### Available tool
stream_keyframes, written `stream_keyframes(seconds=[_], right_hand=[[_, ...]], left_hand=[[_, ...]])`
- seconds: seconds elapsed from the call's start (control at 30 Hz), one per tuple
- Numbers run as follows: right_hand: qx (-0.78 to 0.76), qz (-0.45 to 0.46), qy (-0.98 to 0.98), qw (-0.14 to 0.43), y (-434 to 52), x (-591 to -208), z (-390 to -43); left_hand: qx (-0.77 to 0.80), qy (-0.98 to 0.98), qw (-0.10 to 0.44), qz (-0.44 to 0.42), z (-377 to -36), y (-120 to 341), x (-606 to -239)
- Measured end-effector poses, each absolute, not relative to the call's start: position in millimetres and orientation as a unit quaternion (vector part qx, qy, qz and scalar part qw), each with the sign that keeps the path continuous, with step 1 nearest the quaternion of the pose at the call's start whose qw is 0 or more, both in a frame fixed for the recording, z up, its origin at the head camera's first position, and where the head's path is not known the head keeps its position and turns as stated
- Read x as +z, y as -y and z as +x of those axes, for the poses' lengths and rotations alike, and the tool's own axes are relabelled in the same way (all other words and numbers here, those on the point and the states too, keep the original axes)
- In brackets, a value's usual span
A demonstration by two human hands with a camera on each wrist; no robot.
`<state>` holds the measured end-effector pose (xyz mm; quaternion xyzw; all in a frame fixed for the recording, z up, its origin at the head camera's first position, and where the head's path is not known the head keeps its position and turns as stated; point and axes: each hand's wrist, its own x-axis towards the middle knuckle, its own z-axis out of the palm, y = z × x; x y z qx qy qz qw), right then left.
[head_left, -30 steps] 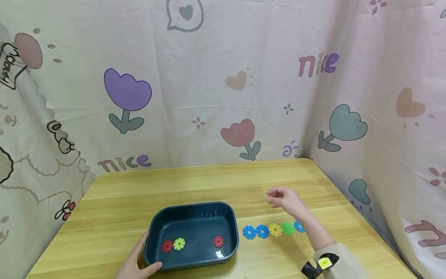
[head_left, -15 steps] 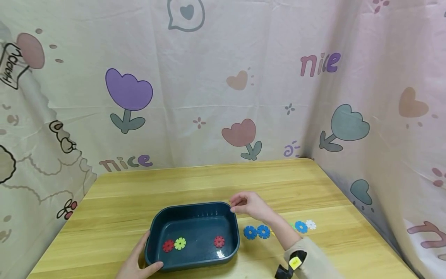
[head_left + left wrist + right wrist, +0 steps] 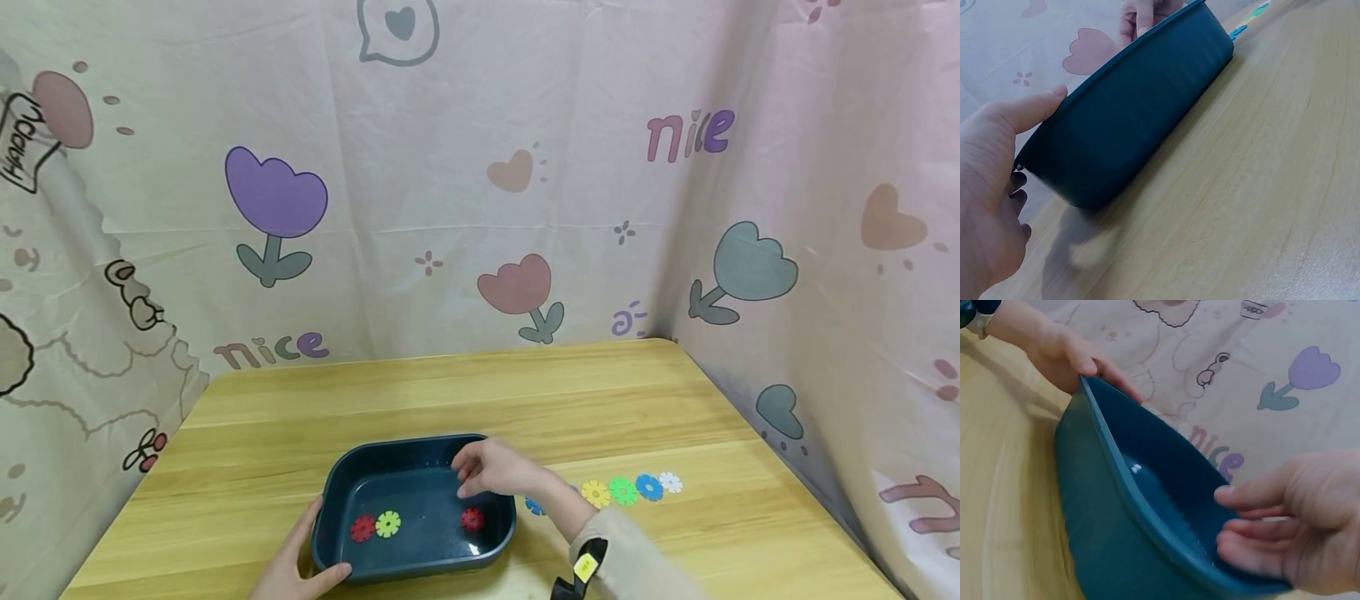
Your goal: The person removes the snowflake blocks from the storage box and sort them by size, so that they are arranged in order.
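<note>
Wooden table (image 3: 420,392), cartoon-print cloth backdrop. Dark blue tub (image 3: 352,479), lower centre: two red discs, one green disc inside. Left hand (image 3: 296,558) grips its near-left corner. Right hand (image 3: 491,468) hovers over its right end, fingers loosely curled; contents not visible. Coloured discs (image 3: 624,490) row at right.

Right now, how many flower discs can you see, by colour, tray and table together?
Red discs, in the tray: 2
Yellow-green disc, in the tray: 1
Yellow disc: 1
Green disc: 1
Blue discs: 2
White disc: 1
Total: 8 visible; the right forearm may hide more.
</note>
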<state>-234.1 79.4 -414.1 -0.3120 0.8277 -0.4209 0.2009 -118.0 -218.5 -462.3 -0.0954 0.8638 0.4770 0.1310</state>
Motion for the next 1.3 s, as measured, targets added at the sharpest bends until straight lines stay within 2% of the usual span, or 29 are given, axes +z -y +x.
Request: stream_keyframes(seconds=[0.2,0.6,1.1,1.3], right_hand=[[-0.334,-0.307,-0.86,0.235,-66,-414,-232],[-0.118,-0.315,-0.918,0.208,-50,-422,-223],[-0.157,-0.352,-0.901,0.201,-48,-434,-221],[-0.177,-0.366,-0.887,0.218,-50,-432,-223]], left_hand=[[0.471,-0.866,0.132,-0.101,-118,218,-462],[0.477,-0.864,0.131,-0.091,-117,217,-459],[0.475,-0.865,0.131,-0.096,-117,218,-460],[0.472,-0.868,0.129,-0.086,-118,218,-459]])
